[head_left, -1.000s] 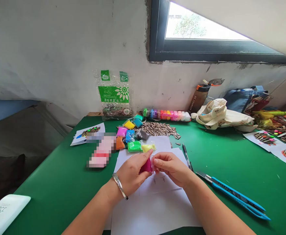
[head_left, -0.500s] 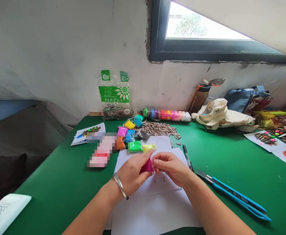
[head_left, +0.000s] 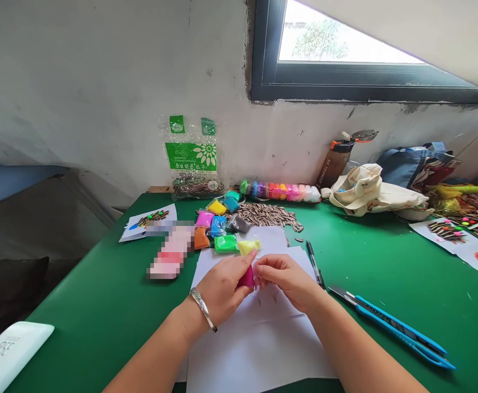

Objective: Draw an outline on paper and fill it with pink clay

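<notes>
My left hand (head_left: 226, 281), with a silver bangle at the wrist, is closed on a small magenta packet of modelling clay (head_left: 247, 277). My right hand (head_left: 283, 278) pinches the clear wrapper at the packet's right edge. Both hands hover over white paper sheets (head_left: 259, 349) that bear a few drawn lines. Just beyond them lie several clay packets: light yellow (head_left: 248, 246), bright green (head_left: 225, 244), orange (head_left: 201, 238), pink (head_left: 204, 219), blue and others. Behind these spreads a heap of sunflower seeds (head_left: 267, 214).
A pen (head_left: 314, 263) and a blue utility knife (head_left: 398, 327) lie right of the paper. Against the wall stand a seed bag (head_left: 193, 164), a row of coloured clay (head_left: 282, 192), a brown bottle (head_left: 336, 162) and a cloth bag (head_left: 365, 191). Seed-decorated cards (head_left: 447, 233) lie far right; a white device (head_left: 13, 355) sits near left.
Both hands stay almost where they were, still at the magenta packet. The view has shifted very slightly; nothing on the table has moved.
</notes>
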Demonstrator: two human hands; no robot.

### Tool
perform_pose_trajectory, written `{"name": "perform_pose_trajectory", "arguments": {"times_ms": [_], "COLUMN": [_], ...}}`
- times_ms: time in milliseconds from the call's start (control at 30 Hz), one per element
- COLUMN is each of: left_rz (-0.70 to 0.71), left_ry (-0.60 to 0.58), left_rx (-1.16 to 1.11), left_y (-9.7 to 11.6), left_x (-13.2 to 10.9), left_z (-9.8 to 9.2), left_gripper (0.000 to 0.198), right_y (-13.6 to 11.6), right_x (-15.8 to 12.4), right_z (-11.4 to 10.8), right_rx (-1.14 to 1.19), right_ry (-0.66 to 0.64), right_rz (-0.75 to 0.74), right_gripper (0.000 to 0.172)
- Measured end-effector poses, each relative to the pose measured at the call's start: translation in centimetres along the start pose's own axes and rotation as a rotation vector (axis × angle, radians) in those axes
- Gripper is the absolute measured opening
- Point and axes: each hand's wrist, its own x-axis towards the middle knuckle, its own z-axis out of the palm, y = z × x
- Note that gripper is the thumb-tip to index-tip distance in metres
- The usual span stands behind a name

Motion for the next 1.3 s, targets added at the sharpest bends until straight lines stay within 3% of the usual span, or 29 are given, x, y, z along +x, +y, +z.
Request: {"name": "perform_pose_trajectory", "arguments": {"times_ms": [467,833,1300], "left_rz": [-0.044,-0.122,-0.275], "left_ry": [0.022,0.05,-0.036], "left_rx": [-0.048,-0.209,-0.469], "left_y": [-0.2,0.8,1.2], "left_x": [0.0,0.1,0.2], "left_z": [0.2,-0.7,-1.5], "left_gripper": [0.063,0.061,0.069], "right_y": [-0.5,-0.4,-0.1], "right_x": [-0.3,-0.5,-0.5], "right_z": [0.4,0.1,0.5], "right_rx": [-0.036,0.194,0.311], "right_ry": [0.017,-0.072,-0.114], "right_rz": [0.023,0.016,0.026], "right_gripper": [0.016,0.02,0.019]}}
